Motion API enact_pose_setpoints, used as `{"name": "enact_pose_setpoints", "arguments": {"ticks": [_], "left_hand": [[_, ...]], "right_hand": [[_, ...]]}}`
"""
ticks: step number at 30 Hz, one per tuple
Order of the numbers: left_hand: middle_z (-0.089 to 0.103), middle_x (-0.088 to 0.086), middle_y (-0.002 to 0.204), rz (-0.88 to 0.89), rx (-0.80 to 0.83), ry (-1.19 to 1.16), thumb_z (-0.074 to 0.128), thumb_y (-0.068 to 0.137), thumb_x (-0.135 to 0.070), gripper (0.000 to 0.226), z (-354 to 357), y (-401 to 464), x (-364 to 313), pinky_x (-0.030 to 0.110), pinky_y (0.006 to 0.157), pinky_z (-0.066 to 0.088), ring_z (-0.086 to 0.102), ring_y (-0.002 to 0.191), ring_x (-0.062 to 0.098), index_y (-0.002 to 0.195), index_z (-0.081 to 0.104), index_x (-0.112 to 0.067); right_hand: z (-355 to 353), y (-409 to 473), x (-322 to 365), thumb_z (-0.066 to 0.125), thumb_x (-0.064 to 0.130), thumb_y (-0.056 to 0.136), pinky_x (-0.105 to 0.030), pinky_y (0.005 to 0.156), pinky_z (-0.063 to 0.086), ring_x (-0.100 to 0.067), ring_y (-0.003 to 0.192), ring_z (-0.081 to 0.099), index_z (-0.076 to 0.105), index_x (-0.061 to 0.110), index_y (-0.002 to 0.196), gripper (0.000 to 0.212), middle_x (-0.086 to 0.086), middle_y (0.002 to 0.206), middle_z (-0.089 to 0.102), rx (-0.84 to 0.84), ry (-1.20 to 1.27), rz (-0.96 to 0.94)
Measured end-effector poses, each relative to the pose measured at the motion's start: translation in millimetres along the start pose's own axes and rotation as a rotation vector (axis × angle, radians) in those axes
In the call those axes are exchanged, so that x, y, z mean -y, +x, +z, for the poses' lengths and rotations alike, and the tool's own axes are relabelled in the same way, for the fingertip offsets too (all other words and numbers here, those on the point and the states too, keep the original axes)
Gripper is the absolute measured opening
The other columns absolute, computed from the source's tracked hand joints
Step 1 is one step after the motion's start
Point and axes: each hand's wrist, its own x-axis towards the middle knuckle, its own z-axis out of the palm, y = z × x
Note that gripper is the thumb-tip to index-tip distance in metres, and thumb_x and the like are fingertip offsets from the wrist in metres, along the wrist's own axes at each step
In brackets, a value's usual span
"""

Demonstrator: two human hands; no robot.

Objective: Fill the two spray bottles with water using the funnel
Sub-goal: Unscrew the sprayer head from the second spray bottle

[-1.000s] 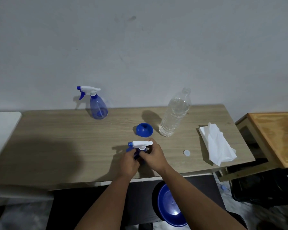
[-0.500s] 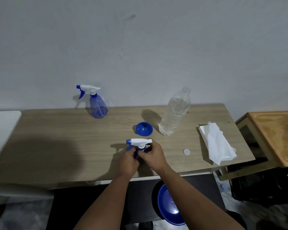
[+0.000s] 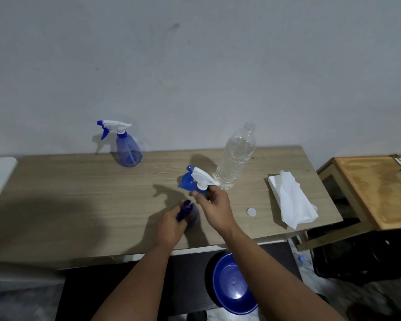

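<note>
— Hands? Left hand (image 3: 171, 224) grips the bottle (image 3: 188, 215), centre frame; right hand (image 3: 214, 208) pinches the sprayer (image 3: 200, 178) just above it.
— Surroundings?
— Wood table (image 3: 79, 195), grey wall (image 3: 195, 66) behind.

Left hand (image 3: 171, 225) grips the near bottle (image 3: 190, 216) on the worktop (image 3: 79, 205); right hand (image 3: 214, 207) holds its sprayer (image 3: 203, 179) lifted off.

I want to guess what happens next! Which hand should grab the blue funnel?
Probably the right hand, once it sets down the sprayer head it holds. The blue funnel sits just beyond it, partly hidden by that head, while the left hand grips the open spray bottle, keeping it steady.
</note>
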Motion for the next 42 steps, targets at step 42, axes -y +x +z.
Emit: {"name": "enact_pose_setpoints", "arguments": {"ticks": [42], "left_hand": [[0.074,-0.006,0.11,0.009,0.029,-0.022,0.073,0.081,-0.043,0.05,-4.4,8.7,15.0,0.028,0.09,0.052,0.069,0.103,0.016,0.128,0.066,-0.026]], "right_hand": [[10.0,86.1,13.6,0.05,0.042,0.107,-0.045,0.093,0.055,-0.036,0.119,0.062,0.054,0.015,0.143,0.046,-0.014,0.139,0.055,0.098,-0.988,0.087]]}}
